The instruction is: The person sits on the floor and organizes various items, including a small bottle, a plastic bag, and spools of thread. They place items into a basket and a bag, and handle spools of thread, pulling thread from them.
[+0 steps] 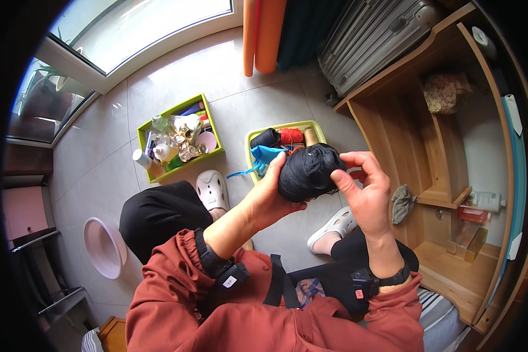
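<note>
A large ball of black yarn (308, 174), loosely wound with stray strands on its surface, is held up in front of me. My left hand (270, 189) wraps it from the left and below. At its right end, the thumb and forefinger of my right hand (367, 185) grip the edge of the windings; whether a single strand is between them cannot be seen. Below the ball on the floor is a pale green plastic basket (286, 126), partly hidden by it. Inside are a black spool (265, 138), red thread (291, 136), a tan cone (310, 136) and a blue bag (267, 154).
Left of the basket stands a green box (171, 103) packed with bottles. A pink basin (105, 248) is at far left. Wooden shelving (391, 136) and a grey suitcase (378, 39) stand at right. Orange rolls (264, 35) stand behind. My white clogs (212, 189) flank the basket.
</note>
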### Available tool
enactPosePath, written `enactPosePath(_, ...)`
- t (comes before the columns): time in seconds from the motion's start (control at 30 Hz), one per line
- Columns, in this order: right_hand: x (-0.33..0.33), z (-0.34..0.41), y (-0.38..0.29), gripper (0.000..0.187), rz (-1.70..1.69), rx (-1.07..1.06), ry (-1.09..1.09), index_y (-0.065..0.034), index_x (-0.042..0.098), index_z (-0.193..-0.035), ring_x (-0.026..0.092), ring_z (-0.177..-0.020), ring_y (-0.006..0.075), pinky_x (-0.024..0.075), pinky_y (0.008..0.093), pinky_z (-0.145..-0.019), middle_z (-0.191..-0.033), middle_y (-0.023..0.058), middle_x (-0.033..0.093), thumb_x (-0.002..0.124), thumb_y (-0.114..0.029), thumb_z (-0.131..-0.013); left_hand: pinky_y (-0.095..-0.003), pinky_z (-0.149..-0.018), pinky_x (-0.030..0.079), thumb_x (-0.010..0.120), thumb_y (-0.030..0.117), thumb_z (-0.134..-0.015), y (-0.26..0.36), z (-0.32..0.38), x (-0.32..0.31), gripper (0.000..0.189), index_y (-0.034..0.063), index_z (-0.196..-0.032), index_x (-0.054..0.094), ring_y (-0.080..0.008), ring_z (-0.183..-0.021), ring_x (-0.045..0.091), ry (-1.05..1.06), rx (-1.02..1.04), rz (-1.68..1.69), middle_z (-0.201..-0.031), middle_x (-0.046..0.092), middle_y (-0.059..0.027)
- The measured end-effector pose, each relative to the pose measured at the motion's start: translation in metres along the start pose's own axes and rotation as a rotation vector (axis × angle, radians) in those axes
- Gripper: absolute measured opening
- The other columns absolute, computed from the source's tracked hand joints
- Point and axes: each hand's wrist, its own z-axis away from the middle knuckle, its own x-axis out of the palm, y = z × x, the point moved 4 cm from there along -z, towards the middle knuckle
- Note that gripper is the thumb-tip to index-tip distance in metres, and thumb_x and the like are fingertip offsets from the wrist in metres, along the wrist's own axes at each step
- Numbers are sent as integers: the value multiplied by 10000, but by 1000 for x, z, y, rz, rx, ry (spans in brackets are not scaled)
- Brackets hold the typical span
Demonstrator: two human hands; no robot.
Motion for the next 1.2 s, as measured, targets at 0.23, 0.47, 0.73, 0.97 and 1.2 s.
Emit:
enactPosePath(0.23,1,-1,20,77,-519,342,-24,-40,578,-885,521,-726,70,435,219,-634,-824,-1,584,577,-117,-882,-318,-645,451,330,604,-871,2,6,1,530,194,-1143,526,-194,-760,550,3,-34,42,-948,605,-48)
enactPosePath(0.47,0,-2,-12,152,79,-126,100,-31,602,-921,530,-711,126,446,241,-635,-855,37,561,648,-140,-825,-347,-762,476,326,611,-879,2,10,0,573,167,-1187,518,-222,-909,566,6,14,53,-1063,590,-72)
enactPosePath(0.73,7,1,-10,128,150,-239,73,-23,635,-831,544,-707,151,447,247,-641,-801,45,553,693,14,-722,-399,-844,428,439,530,-887,1,12,10,505,160,-1230,455,-188,-1052,521,148,226,-36,-1174,539,-56)
enactPosePath(0.97,-7,-1,30,81,-543,385,-2,-64,597,-896,529,-681,68,424,201,-606,-792,-4,588,578,-141,-884,-362,-727,450,435,513,-896,4,11,5,449,189,-1206,452,-169,-955,556,152,199,-124,-1110,562,-35)
enactPosePath(1.2,-18,-7,32,139,-471,327,197,-51,593,-979,528,-722,51,417,182,-599,-855,-8,590,569,-156,-891,-303,-613,457,318,613,-885,-1,8,4,601,165,-1263,447,-246,-842,593,-71,-4,41,-1108,581,-111)
